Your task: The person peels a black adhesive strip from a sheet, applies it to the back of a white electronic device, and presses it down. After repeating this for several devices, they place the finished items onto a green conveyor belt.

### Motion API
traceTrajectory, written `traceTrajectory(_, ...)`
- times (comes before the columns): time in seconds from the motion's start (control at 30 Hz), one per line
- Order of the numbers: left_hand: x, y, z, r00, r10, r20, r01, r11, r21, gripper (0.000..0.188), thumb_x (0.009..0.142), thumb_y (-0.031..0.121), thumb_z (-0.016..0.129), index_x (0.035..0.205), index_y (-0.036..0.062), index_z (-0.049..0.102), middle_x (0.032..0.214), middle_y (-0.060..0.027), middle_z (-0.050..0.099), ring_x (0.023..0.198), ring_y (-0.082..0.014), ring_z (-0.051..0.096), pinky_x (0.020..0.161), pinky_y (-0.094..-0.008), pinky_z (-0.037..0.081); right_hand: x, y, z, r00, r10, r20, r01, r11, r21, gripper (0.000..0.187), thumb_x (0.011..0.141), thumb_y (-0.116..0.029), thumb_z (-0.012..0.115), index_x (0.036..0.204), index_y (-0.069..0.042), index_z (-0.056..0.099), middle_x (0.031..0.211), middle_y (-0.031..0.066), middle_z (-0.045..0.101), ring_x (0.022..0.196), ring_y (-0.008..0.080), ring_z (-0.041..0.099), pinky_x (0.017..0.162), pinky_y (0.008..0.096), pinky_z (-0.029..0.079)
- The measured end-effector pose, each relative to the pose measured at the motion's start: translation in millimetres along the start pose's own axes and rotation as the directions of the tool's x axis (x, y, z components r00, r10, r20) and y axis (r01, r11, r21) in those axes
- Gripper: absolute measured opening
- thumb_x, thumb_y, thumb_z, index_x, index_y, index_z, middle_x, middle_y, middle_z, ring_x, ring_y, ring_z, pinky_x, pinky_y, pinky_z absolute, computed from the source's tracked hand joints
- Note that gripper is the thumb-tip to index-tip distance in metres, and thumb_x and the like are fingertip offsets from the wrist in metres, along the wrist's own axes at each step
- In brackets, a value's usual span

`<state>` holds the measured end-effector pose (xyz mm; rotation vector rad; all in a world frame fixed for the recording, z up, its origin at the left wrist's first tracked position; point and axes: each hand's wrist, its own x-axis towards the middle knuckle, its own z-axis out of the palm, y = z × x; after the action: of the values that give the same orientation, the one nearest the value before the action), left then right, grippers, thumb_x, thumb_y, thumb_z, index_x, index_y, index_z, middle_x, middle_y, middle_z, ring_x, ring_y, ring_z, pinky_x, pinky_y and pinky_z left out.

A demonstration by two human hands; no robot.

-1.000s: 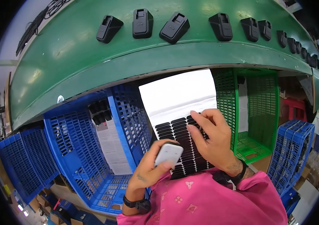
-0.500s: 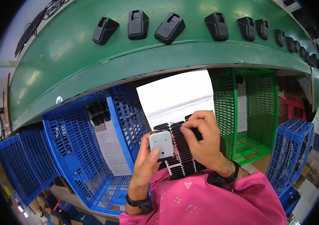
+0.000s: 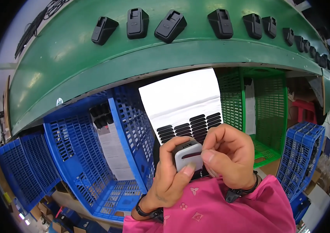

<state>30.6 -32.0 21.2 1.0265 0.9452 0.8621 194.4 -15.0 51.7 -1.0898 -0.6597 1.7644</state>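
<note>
My left hand (image 3: pixel 167 176) is closed around a small rounded device (image 3: pixel 181 164) with a pale grey face and a dark casing, its thumb pressed on the face. Across the upper part of that face lies a narrow black strip (image 3: pixel 190 155). At the strip's right end, my right hand (image 3: pixel 232 158) is pinched, thumb and index finger touching the device's edge. Behind both hands, a white backing sheet (image 3: pixel 180 93) bears columns of black oblong stickers (image 3: pixel 198 128); its lower part is hidden by my hands.
Black cradle-shaped units (image 3: pixel 137 25) stand in a row on the green bench (image 3: pixel 64 58). Below it, a blue crate (image 3: pixel 122 136) holding dark parts and papers is on the left; a green crate (image 3: pixel 264 105) and another blue crate (image 3: pixel 300 155) are on the right.
My right hand has moved from the sticker sheet to the device's face, bringing a black strip there. My left hand has shifted down and right, tilting the device.
</note>
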Motion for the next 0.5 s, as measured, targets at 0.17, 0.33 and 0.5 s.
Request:
traceTrajectory(0.17,3.5,1.3,3.7,0.999,0.032,-0.013,-0.031,0.993,0.114,0.043,0.09,0.011,0.048,0.127,-0.0036,0.031,0.109,-0.0179,0.054,0.092,-0.0203,0.055,0.081,-0.0318,0.045,0.6,-1.4,1.3,1.0,0.002,-0.024,-0.003,0.999,-0.047,0.008,0.082,0.002,0.059,0.088,0.003,0.054,0.071,-0.0017,0.054,0.06,0.0001,0.048,0.053,0.0164,0.038)
traceTrajectory(0.33,4.2,4.1,4.8,0.998,0.058,-0.007,-0.056,0.986,0.157,0.042,0.091,0.01,0.048,0.127,-0.0035,0.032,0.106,-0.0176,0.055,0.088,-0.0194,0.055,0.079,-0.0312,0.045,1.1,-0.9,3.3,0.998,-0.023,-0.054,0.022,1.0,-0.009,0.008,0.081,0.003,0.06,0.087,0.004,0.055,0.07,-0.0012,0.055,0.059,-0.0001,0.048,0.052,0.016,0.038)
traceTrajectory(0.5,4.2,3.9,5.9,0.998,0.063,-0.012,-0.06,0.982,0.178,0.042,0.091,0.01,0.048,0.126,-0.0039,0.032,0.104,-0.0176,0.056,0.085,-0.0183,0.056,0.077,-0.0308,0.046,1.8,-0.4,2.3,0.999,-0.023,-0.043,0.022,0.999,-0.029,0.008,0.081,0.003,0.06,0.087,0.004,0.055,0.069,-0.0016,0.055,0.059,-0.0004,0.048,0.052,0.0158,0.038)
